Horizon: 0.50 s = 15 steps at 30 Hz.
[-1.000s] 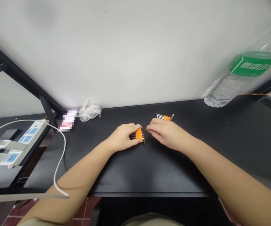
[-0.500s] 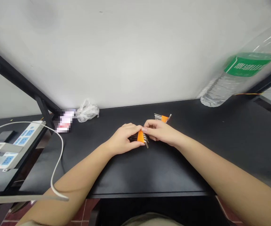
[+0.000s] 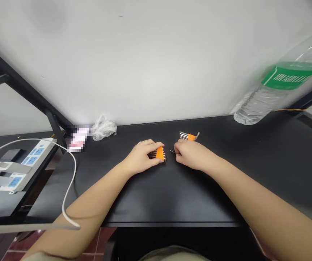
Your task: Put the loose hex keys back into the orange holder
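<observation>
An orange holder with several metal hex keys (image 3: 160, 153) is gripped between the thumb and fingers of my left hand (image 3: 143, 156), low over the black table. To its right, my right hand (image 3: 191, 154) is closed on a thin metal key (image 3: 172, 151), whose tip points left toward the holder without touching it. Just behind my right hand lies a second orange holder (image 3: 191, 137) with several silver keys, partly hidden by that hand.
The black table (image 3: 172, 199) meets a pale wall. A crumpled clear plastic bag (image 3: 103, 127) lies at the back left. At the back right stands a large clear bottle (image 3: 261, 99) with a green label. A white power strip (image 3: 31, 163) and a looping white cable (image 3: 74, 174) are at left.
My right hand has moved away to the right from the held holder, and a thin key now shows in its fingers. My left hand still grips the holder, which has tilted slightly.
</observation>
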Each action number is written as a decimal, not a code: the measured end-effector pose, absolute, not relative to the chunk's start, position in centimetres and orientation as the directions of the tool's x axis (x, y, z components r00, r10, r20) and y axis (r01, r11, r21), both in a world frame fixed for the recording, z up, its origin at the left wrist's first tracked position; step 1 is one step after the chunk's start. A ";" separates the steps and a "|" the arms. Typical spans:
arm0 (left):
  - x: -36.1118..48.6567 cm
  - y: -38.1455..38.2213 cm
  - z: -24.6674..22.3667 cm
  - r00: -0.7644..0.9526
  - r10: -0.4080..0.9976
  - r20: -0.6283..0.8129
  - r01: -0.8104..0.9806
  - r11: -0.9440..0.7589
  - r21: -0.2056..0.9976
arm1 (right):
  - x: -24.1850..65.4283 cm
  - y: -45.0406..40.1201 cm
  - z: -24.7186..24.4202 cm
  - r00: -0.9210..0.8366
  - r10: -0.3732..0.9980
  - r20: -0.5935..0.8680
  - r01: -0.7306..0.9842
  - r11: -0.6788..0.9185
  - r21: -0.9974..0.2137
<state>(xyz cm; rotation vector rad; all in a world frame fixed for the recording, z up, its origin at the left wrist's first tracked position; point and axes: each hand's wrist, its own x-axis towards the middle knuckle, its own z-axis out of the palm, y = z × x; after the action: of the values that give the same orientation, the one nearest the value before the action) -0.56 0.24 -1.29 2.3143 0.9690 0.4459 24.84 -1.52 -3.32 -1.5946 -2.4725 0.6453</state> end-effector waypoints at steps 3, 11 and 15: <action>-0.6 0.3 -1.4 0.670 0.739 0.071 0.534 -0.546 0.646 | 24.8 -1.9 -2.6 -0.443 0.891 -0.103 0.809 0.347 -0.474; -0.6 0.2 -1.3 0.669 0.740 0.067 0.513 -0.525 0.679 | 24.6 -1.9 -1.6 -0.506 0.853 0.130 0.565 0.442 -0.697; -0.5 0.1 -1.2 0.670 0.740 0.061 0.509 -0.518 0.688 | 24.5 -1.9 -1.6 -0.507 0.846 0.166 0.562 0.471 -0.680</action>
<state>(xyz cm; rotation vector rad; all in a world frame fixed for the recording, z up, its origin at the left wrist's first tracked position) -0.52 0.08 -1.19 2.2338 0.9578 0.4611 24.51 -1.89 -1.60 -1.1679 -2.2342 0.7728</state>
